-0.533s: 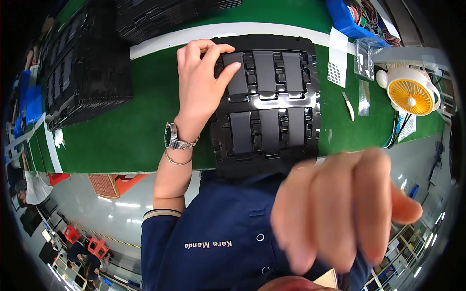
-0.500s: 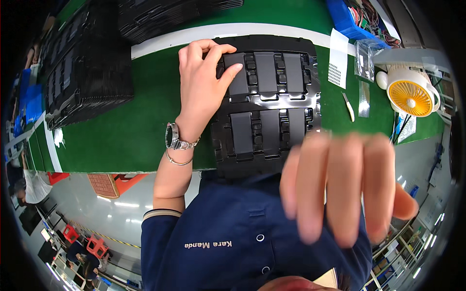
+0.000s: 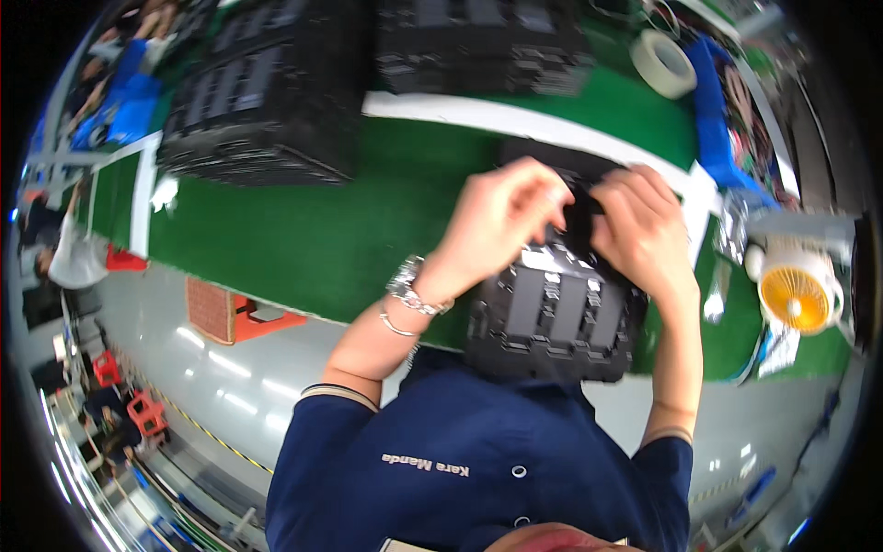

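Note:
A black moulded plastic tray (image 3: 589, 370) lies on the green table close to my body. Dark grey rectangular strips (image 3: 526, 304) sit side by side in its near row. Over the tray's far row, my left hand (image 3: 501, 216) has its thumb and fingers drawn together. Facing it from the right, my right hand (image 3: 644, 230) is curled with its fingertips close to the left ones. Something dark shows between the two hands, but blur and the fingers hide what it is. A metal watch (image 3: 409, 287) and a bracelet are on my left wrist.
Two tall stacks of black trays stand at the far side, one stack (image 3: 276, 101) to the left and another stack (image 3: 478, 55) beyond my hands. A tape roll (image 3: 664, 64), a blue bin (image 3: 719, 120) of wires and a yellow-and-white fan (image 3: 796, 296) are on the right.
My right hand has come from the near right to the tray's far row. My left hand has moved off the tray's far left edge toward it. The view has shifted.

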`<state>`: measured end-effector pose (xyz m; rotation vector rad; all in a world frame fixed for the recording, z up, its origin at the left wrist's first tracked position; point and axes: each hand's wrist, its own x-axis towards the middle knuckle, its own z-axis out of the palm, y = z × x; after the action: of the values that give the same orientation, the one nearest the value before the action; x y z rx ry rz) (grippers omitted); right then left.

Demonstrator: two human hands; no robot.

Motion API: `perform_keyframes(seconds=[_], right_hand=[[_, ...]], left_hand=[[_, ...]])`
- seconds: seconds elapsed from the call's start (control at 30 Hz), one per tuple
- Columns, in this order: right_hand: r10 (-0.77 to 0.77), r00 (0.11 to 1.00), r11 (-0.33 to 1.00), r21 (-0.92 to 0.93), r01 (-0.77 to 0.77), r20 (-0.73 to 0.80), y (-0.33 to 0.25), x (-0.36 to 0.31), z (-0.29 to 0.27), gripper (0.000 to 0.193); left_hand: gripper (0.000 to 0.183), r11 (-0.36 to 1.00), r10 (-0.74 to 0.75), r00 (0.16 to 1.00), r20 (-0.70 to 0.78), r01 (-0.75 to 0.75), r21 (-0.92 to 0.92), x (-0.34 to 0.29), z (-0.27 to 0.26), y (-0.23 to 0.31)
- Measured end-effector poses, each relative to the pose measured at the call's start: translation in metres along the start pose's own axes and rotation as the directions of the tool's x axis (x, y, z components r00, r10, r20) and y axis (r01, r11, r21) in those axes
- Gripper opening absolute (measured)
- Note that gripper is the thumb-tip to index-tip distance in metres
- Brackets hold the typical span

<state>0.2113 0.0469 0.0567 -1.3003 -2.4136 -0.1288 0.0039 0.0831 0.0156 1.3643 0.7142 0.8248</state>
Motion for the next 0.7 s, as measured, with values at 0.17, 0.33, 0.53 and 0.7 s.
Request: perform_keyframes(seconds=[0.17,0.33,0.53,0.7], right_hand=[[-0.076,0.961,0.996,-0.064,0.061,-0.265,-0.027,0.034,-0.011,0.029],[-0.209,0.954,0.974,-0.136,0.183,-0.217,-0.069,0.040,-0.011,0.032],[-0.021,0.990,0.989,0.141,0.041,-0.137,-0.082,0.039,-0.014,0.035],[0.439,0.898,0.704,0.622,-0.342,-0.004,-0.075,0.027,-0.010,0.018]], left_hand=[[0.068,0.853,-0.143,0.953,0.269,0.257,-0.455,-0.010,-0.004,0.001],[0.043,0.684,-0.202,0.967,0.153,0.252,-0.685,-0.010,-0.013,-0.014],[0.024,0.801,-0.151,0.985,-0.082,0.073,-0.594,-0.007,-0.010,0.000],[0.022,0.867,-0.098,0.985,-0.139,0.016,-0.498,-0.008,-0.010,0.009]])
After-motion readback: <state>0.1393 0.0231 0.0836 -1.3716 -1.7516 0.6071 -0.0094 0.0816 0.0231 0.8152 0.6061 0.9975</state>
